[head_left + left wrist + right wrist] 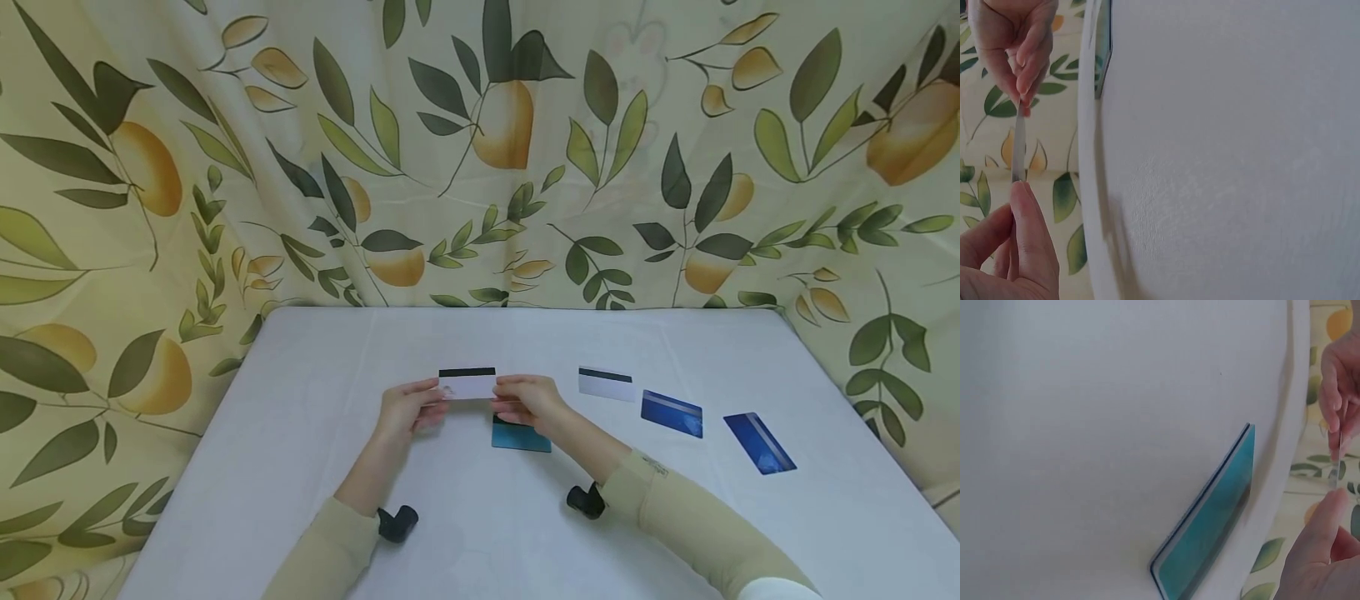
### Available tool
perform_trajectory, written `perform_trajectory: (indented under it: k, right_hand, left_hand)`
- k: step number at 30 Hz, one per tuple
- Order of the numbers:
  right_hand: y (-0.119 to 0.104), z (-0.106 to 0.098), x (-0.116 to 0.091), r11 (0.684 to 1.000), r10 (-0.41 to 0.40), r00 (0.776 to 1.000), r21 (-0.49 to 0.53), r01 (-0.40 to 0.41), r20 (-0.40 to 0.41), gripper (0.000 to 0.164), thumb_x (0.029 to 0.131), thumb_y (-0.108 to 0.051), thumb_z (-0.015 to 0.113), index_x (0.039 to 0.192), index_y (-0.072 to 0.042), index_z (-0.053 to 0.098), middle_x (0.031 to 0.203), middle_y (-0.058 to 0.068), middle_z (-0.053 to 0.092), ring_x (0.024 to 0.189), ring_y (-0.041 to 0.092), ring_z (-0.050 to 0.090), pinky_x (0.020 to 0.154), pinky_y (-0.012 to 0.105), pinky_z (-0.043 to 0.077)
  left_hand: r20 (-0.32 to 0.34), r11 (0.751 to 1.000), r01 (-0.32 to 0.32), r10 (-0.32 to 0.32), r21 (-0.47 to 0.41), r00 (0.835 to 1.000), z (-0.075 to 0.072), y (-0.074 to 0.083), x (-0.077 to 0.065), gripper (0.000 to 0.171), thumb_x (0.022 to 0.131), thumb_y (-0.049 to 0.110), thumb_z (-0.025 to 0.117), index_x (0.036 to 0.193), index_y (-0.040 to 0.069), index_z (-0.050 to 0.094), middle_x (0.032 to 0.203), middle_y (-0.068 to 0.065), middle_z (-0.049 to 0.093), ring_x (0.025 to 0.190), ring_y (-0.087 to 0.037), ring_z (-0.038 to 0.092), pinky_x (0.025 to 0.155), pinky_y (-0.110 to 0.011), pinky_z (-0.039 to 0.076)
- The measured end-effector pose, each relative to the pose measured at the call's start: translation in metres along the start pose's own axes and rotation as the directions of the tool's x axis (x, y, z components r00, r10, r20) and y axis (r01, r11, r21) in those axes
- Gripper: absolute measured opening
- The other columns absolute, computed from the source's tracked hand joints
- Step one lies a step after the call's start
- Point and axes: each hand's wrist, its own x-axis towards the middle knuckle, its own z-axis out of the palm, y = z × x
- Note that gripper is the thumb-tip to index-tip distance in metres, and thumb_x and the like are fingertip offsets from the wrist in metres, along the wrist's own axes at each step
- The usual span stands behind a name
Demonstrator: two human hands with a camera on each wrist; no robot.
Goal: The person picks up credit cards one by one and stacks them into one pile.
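Note:
A white card with a black stripe (467, 384) is held up above the table between both hands. My left hand (406, 410) pinches its left end between thumb and fingers. At the other end, my right hand (531, 400) pinches the card the same way. Seen edge-on in the left wrist view, the white card (1019, 147) spans the gap between the two hands' fingertips. Below the right hand lies a teal card (522, 437), its upper part hidden by that hand; in the right wrist view the teal card (1210, 519) seems to be a stack.
To the right on the white table (450, 517) lie another white card with a dark stripe (605, 384), a blue card (672, 414) and a second blue card (760, 443), spaced apart. A leaf-and-fruit patterned curtain (585, 192) hangs behind the table.

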Motion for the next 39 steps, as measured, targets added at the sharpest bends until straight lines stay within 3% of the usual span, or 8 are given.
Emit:
perform_trajectory:
  k: [7, 16, 26, 39]
  right_hand:
    - [0.008, -0.011, -0.014, 1.000, -0.004, 1.000, 0.003, 0.004, -0.028, 0.029, 0.087, -0.009, 0.060, 0.115, -0.001, 0.059, 0.096, 0.016, 0.068, 0.067, 0.016, 0.067, 0.061, 0.025, 0.056]
    - [0.020, -0.030, -0.025, 0.999, -0.030, 1.000, 0.034, 0.031, -0.002, 0.034, 0.089, -0.009, 0.057, 0.121, 0.003, 0.054, 0.088, 0.010, 0.068, 0.066, 0.014, 0.066, 0.062, 0.025, 0.056]
    - [0.028, -0.044, -0.031, 0.999, -0.032, 0.999, 0.032, 0.033, -0.033, 0.031, 0.089, -0.007, 0.057, 0.118, 0.004, 0.055, 0.085, 0.009, 0.068, 0.065, 0.014, 0.066, 0.061, 0.025, 0.056]
    - [0.040, -0.061, -0.035, 0.999, 0.010, 0.999, 0.047, -0.007, -0.053, 0.035, 0.087, -0.006, 0.059, 0.120, 0.006, 0.053, 0.077, 0.006, 0.068, 0.064, 0.014, 0.067, 0.060, 0.025, 0.056]
  left_hand:
    - [0.027, 0.999, 0.021, -0.022, 0.039, 0.999, 0.009, -0.005, -0.006, 0.031, 0.081, -0.002, 0.064, 0.112, -0.004, 0.062, 0.084, -0.014, 0.069, 0.066, -0.019, 0.067, 0.061, -0.029, 0.057]
    - [0.074, 0.998, 0.024, -0.029, 0.057, 0.997, 0.022, -0.015, -0.011, 0.032, 0.081, 0.000, 0.064, 0.113, -0.006, 0.061, 0.082, -0.010, 0.069, 0.061, -0.014, 0.065, 0.057, -0.026, 0.057]
    - [0.089, 0.995, 0.040, -0.048, 0.089, 0.995, 0.035, -0.027, -0.016, 0.030, 0.081, 0.001, 0.064, 0.110, -0.005, 0.062, 0.079, -0.011, 0.069, 0.059, -0.013, 0.064, 0.056, -0.027, 0.057]
    - [0.131, 0.989, 0.080, -0.096, 0.125, 0.987, 0.048, -0.036, -0.023, 0.031, 0.082, 0.002, 0.063, 0.113, -0.003, 0.061, 0.079, -0.012, 0.069, 0.056, -0.011, 0.064, 0.056, -0.027, 0.056]
